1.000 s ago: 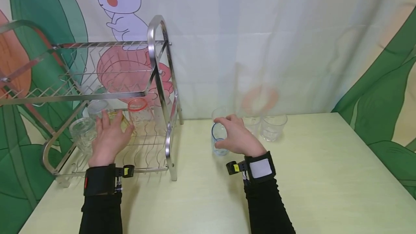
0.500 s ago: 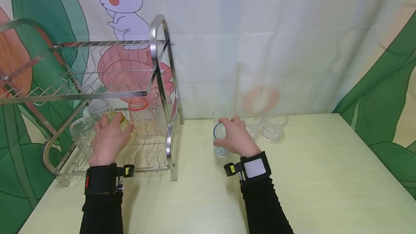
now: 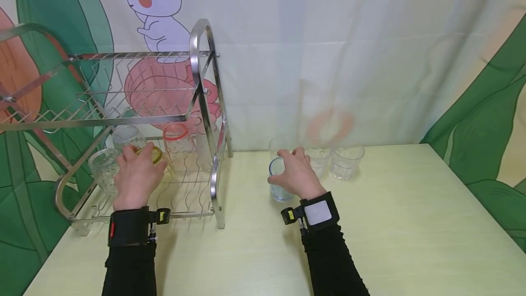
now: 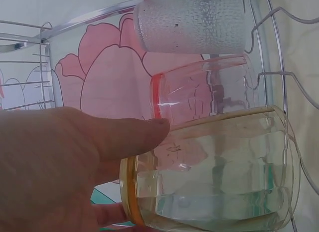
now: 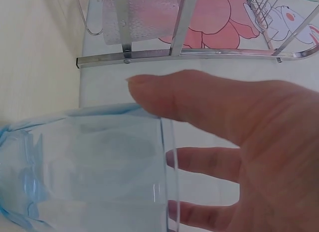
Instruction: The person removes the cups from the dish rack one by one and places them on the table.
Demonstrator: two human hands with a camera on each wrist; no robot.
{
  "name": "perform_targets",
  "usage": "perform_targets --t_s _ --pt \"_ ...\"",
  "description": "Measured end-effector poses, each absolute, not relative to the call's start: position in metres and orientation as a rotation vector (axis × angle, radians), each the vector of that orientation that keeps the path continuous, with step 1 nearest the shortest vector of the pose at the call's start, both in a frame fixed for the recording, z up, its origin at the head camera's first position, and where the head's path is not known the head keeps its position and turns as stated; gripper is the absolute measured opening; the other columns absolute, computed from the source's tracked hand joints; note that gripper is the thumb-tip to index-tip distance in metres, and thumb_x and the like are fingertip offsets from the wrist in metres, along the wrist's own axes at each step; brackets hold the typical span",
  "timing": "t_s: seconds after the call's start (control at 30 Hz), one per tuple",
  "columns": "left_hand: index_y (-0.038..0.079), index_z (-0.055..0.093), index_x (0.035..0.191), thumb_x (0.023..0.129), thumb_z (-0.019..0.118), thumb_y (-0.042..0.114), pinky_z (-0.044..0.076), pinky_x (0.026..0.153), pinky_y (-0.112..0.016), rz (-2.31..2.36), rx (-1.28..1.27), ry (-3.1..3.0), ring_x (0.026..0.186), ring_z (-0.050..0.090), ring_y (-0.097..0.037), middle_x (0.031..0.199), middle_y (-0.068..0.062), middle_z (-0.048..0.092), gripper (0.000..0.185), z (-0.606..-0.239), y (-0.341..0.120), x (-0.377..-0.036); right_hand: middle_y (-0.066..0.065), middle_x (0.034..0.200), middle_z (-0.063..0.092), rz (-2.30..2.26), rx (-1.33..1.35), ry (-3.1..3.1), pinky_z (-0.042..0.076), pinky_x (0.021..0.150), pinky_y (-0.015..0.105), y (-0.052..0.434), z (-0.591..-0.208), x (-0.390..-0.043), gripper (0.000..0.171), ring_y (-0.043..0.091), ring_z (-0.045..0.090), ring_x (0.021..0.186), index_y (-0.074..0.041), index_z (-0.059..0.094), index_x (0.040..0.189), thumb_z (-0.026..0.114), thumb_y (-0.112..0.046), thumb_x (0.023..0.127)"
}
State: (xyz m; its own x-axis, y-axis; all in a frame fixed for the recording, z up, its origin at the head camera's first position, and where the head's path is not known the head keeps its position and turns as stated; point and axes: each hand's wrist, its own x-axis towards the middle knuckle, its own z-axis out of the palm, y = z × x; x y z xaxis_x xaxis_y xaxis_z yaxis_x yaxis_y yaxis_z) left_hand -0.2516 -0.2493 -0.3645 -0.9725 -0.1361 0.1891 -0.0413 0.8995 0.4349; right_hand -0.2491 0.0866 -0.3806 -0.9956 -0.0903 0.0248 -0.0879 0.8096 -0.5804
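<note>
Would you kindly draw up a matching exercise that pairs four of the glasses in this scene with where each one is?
Things:
1. yellow-rimmed glass
2. blue glass
3. red-rimmed glass
4. clear tumbler

Places:
A. on the table, gripped by the right hand
B. on the dish rack, untouched, right of the left hand
C. on the table, farthest right
D. on the rack, held by the left hand

Pairs: 1-D, 2-A, 3-B, 4-C

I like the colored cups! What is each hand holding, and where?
Left hand holds the yellow-rimmed glass near its rim, in the rack. Right hand holds the blue glass round its side.
</note>
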Motion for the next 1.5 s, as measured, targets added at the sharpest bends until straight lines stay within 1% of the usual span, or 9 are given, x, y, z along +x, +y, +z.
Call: perform_targets --t_s 0.1,0.27,0.43,0.53,0.67,0.9,1.17,1.3,1.5 --pt "-0.005 0.037 0.144 0.098 0.055 0.024 0.037 0.073 -0.073 -0.651 0.135 -2.849 0.117 0.024 -0.055 0.132 -0.039 0.024 0.057 -0.363 -0.248 -0.251 0.021 0.131 0.037 -0.960 -0.143 2.986 0.050 0.083 0.047 0.086 -0.382 -0.250 0.071 0.036 0.039 0.114 -0.011 0.051 0.141 0.081 -0.030 0.080" --pt "-0.005 0.036 0.144 0.097 0.058 0.024 0.036 0.080 -0.075 -0.646 0.133 -2.876 0.121 0.027 -0.059 0.138 -0.042 0.025 0.060 -0.363 -0.246 -0.251 0.021 0.129 0.037 -0.944 -0.142 2.996 0.051 0.078 0.046 0.085 -0.384 -0.250 0.071 0.036 0.037 0.115 -0.011 0.051 0.141 0.081 -0.030 0.080" --pt "-0.005 0.033 0.145 0.096 0.061 0.024 0.035 0.084 -0.076 -0.636 0.129 -2.906 0.119 0.033 -0.060 0.139 -0.041 0.028 0.064 -0.365 -0.247 -0.251 0.020 0.127 0.038 -0.925 -0.134 3.004 0.051 0.073 0.044 0.084 -0.385 -0.250 0.071 0.035 0.037 0.113 -0.013 0.051 0.140 0.082 -0.032 0.079" --pt "-0.005 0.031 0.146 0.096 0.062 0.024 0.034 0.084 -0.076 -0.638 0.131 -2.918 0.119 0.034 -0.061 0.139 -0.041 0.026 0.066 -0.364 -0.247 -0.252 0.019 0.128 0.039 -0.901 -0.117 3.004 0.051 0.072 0.047 0.084 -0.383 -0.249 0.073 0.035 0.038 0.114 -0.015 0.051 0.141 0.082 -0.036 0.078" --pt "-0.003 0.030 0.148 0.096 0.060 0.024 0.034 0.084 -0.077 -0.628 0.115 -2.933 0.119 0.033 -0.062 0.141 -0.042 0.024 0.066 -0.364 -0.247 -0.252 0.019 0.130 0.040 -0.845 -0.096 3.003 0.051 0.074 0.053 0.085 -0.381 -0.248 0.080 0.036 0.040 0.114 -0.018 0.049 0.143 0.084 -0.042 0.075" --pt "-0.003 0.032 0.148 0.097 0.060 0.023 0.035 0.084 -0.075 -0.617 0.094 -2.929 0.120 0.033 -0.061 0.140 -0.041 0.026 0.064 -0.364 -0.246 -0.251 0.017 0.135 0.039 -0.801 -0.083 2.981 0.049 0.075 0.052 0.089 -0.376 -0.248 0.090 0.034 0.038 0.116 -0.024 0.044 0.147 0.085 -0.047 0.071" --pt "-0.003 0.032 0.148 0.097 0.059 0.026 0.035 0.084 -0.076 -0.644 0.123 -2.927 0.120 0.034 -0.060 0.140 -0.039 0.028 0.065 -0.361 -0.246 -0.249 0.021 0.152 0.025 -0.857 -0.139 2.953 0.047 0.086 0.061 0.096 -0.365 -0.244 0.093 0.041 0.027 0.134 -0.024 0.039 0.150 0.084 -0.047 0.072" --pt "-0.004 0.031 0.148 0.098 0.057 0.028 0.035 0.082 -0.076 -0.660 0.122 -2.916 0.117 0.035 -0.060 0.138 -0.040 0.029 0.065 -0.359 -0.246 -0.247 0.020 0.155 0.020 -0.898 -0.160 2.943 0.043 0.090 0.064 0.098 -0.361 -0.241 0.092 0.042 0.022 0.138 -0.023 0.038 0.151 0.084 -0.046 0.074" --pt "-0.003 0.029 0.150 0.099 0.056 0.032 0.035 0.081 -0.075 -0.686 0.107 -2.898 0.113 0.037 -0.061 0.134 -0.041 0.031 0.067 -0.353 -0.247 -0.243 0.021 0.154 0.022 -0.938 -0.232 2.939 0.041 0.094 0.062 0.099 -0.356 -0.237 0.091 0.043 0.022 0.138 -0.020 0.039 0.150 0.083 -0.044 0.075"
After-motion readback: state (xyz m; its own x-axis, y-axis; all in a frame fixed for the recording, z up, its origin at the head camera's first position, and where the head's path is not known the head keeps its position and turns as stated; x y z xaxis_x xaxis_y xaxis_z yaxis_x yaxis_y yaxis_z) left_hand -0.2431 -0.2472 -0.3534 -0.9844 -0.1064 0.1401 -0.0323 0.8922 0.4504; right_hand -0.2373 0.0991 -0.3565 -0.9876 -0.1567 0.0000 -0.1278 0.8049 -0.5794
